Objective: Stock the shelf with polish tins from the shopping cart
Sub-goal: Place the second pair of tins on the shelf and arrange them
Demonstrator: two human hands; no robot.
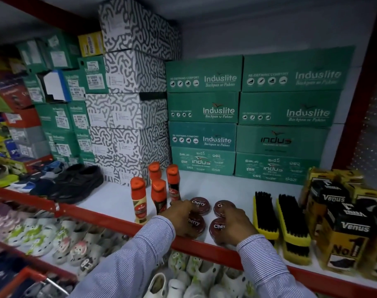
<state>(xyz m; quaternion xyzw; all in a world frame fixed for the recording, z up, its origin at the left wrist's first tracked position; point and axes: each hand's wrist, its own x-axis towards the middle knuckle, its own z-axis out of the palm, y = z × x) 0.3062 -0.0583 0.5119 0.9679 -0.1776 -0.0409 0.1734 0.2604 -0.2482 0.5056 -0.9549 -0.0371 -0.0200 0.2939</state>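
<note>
Left hand (179, 218), palm down in a striped sleeve (127, 261), lay curled over the front-left polish tin (196, 223). Right hand (235, 224) was cupped likewise on the front-right tin (216, 227). Two more tins, rear-left (199, 204) and rear-right (223, 206), sat just behind, all four forming a square near the shelf's red front edge (110, 221). Left of the tins stood four orange-capped polish bottles (138, 200); right of them lay two yellow-backed brushes (278, 216), then Venus boxes (344, 229). Behind the tins, green Induslite boxes (204, 108) were stacked on the white shelf (215, 186). Below it lay pale clogs (60, 237).
</note>
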